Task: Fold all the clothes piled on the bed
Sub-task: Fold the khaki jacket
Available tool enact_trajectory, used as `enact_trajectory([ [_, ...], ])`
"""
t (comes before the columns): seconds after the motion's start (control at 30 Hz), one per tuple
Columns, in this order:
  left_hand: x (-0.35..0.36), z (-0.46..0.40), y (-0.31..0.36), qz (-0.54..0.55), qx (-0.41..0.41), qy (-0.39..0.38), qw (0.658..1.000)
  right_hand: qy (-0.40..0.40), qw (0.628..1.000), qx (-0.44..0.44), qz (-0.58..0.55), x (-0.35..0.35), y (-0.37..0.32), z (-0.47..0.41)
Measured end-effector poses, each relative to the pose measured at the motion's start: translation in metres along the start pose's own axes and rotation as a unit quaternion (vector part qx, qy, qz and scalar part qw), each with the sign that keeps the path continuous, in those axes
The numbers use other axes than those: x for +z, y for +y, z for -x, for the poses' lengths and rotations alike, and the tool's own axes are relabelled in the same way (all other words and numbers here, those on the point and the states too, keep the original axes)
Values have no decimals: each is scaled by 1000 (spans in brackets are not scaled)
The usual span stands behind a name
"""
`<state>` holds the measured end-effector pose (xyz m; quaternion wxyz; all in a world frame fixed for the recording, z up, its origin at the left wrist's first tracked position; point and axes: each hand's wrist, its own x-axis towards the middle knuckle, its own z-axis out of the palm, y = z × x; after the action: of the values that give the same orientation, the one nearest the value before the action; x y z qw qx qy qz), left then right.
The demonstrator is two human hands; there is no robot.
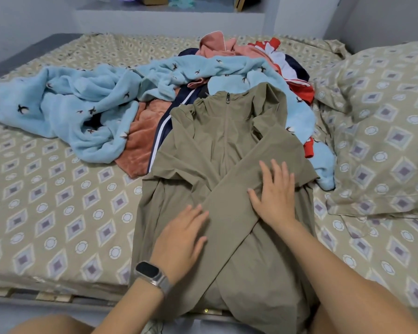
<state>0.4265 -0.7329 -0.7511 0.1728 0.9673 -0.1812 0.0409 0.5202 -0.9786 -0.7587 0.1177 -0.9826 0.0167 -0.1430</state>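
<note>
A khaki zip-up hooded jacket (212,141) lies front up at the near edge of the bed (58,189), one sleeve folded diagonally across its body. My right hand (275,194) rests flat on that sleeve, fingers spread. My left hand (181,242), with a watch on the wrist, presses flat on the jacket's lower left part. Behind the jacket is a pile: a light blue fleece garment with small bird prints (82,104), a rust-pink plush piece (140,138), a navy piece with white stripes (162,126), a pink garment (215,44) and a red, white and navy one (290,66).
A pillow (384,131) in the same patterned fabric lies at the right. The patterned sheet is bare at the left. A wall ledge with boxes (155,0) runs behind the bed. My knees show at the bottom edge.
</note>
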Motion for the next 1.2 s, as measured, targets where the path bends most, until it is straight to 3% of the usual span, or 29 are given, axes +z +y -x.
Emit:
enact_trajectory([
  [0.1, 7, -7, -1, -41, -40, -115, 992, -136, 990, -6, 26, 11, 9, 3],
  [0.17, 3, -21, -6, -34, -37, -131, 990, -165, 986, -8, 10, 8, 15, 1],
  [0.27, -13, -75, -19, 44, 5, -13, 999, -66, 998, -13, 2, -15, 15, -30],
  [0.37, -34, -166, -26, 93, -15, 107, 990, 15, 992, -4, -127, -40, 15, -102],
  [0.5, -68, -294, -36, 89, -78, 119, 986, 29, 972, 90, -216, -57, 25, -214],
  [0.57, -75, -341, -49, 45, -115, 93, 988, -45, 955, 172, -237, -60, 33, -253],
  [0.67, -76, -380, -68, -14, -200, -18, 979, -215, 860, 291, -359, -62, 32, -279],
  [0.73, -76, -393, -71, 22, -255, -84, 963, -271, 823, 296, -401, -53, 34, -291],
  [0.8, -72, -400, -74, 84, -310, -117, 940, -296, 822, 283, -397, -42, 37, -303],
  [0.83, -68, -402, -77, 145, -347, -133, 917, -292, 830, 279, -386, -38, 37, -309],
  [0.93, -63, -401, -80, 345, -442, -212, 800, -235, 855, 250, -388, -29, 34, -323],
  [1.0, -61, -404, -83, 408, -452, -220, 762, -193, 846, 222, -445, -26, 28, -327],
  [1.13, -59, -404, -78, 446, -421, -171, 771, -159, 766, 178, -597, -34, 10, -326],
  [1.2, -59, -407, -79, 472, -403, -92, 779, -93, 796, 130, -584, -51, 1, -329],
])
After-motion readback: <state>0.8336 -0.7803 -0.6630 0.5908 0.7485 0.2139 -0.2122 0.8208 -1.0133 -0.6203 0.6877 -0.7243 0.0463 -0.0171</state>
